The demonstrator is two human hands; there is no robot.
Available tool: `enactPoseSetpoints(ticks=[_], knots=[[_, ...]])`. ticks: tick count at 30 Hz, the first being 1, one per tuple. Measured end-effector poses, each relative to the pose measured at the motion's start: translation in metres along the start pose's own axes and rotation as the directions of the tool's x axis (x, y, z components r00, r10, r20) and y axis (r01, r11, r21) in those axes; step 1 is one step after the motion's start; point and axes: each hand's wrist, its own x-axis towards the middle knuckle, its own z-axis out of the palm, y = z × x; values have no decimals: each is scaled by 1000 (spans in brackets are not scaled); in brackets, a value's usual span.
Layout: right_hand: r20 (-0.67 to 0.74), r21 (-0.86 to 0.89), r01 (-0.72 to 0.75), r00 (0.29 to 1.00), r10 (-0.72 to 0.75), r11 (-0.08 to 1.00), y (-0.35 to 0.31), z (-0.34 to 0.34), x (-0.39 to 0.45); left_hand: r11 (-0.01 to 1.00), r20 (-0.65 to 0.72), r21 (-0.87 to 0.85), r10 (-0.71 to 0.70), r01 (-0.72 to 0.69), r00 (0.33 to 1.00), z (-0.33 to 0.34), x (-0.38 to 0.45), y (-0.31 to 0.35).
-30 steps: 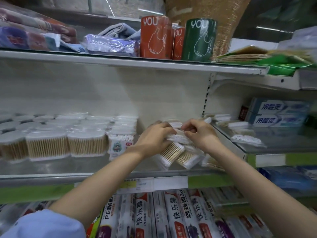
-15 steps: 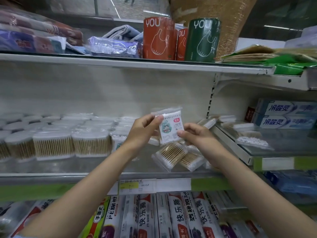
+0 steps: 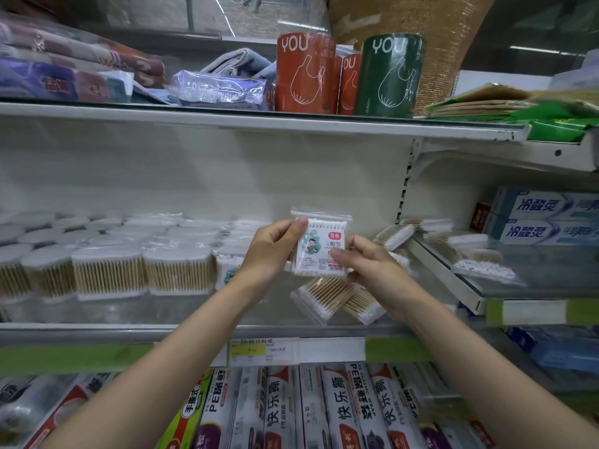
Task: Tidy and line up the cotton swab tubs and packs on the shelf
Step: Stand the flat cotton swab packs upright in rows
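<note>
Currently held: clear plastic pack of white cotton swabs with cartoon label [image 3: 321,246], upright, pinched by left hand [image 3: 270,251] and right hand [image 3: 369,264], above loose wooden-stick swab packs [image 3: 327,298] on white metal shelf [image 3: 162,328]; round clear tubs of wooden swabs [image 3: 110,270] left of pack.

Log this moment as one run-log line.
left hand: holds swab pack | right hand: pinches same pack | pack: upright, label facing camera, lifted above loose packs | tubs: in rows on the left
</note>
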Motion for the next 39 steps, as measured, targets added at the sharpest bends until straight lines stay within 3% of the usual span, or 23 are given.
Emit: enactPoseSetpoints(ticks=[16, 21, 24, 27, 31, 36, 39], knots=[[6, 72, 33, 999, -33, 997, 1, -8, -6, 989, -13, 44, 139, -139, 990, 9, -5, 7], [-62, 27, 49, 997, -47, 998, 1, -5, -7, 974, -175, 40, 226, -223, 958, 7, -3, 2], [-136, -32, 87, 987, -91, 996, -2, -2, -7, 952, -81, 158, 277, -262, 957, 10, -11, 6], [-93, -129, 141, 984, -153, 982, -5, 1, -7, 944, 46, 222, 241, -245, 969, 15, -17, 7], [-16, -168, 184, 982, -189, 968, -2, -1, -8, 953, 12, 196, 232, -229, 973, 9, -11, 3], [-209, -106, 126, 967, -146, 986, 1, -5, -4, 994, 52, 34, 105, -107, 993, 3, -13, 2], [-211, -51, 90, 973, -99, 995, 2, -5, -4, 997, 76, -78, 17, -11, 997, 1, -14, -4]])
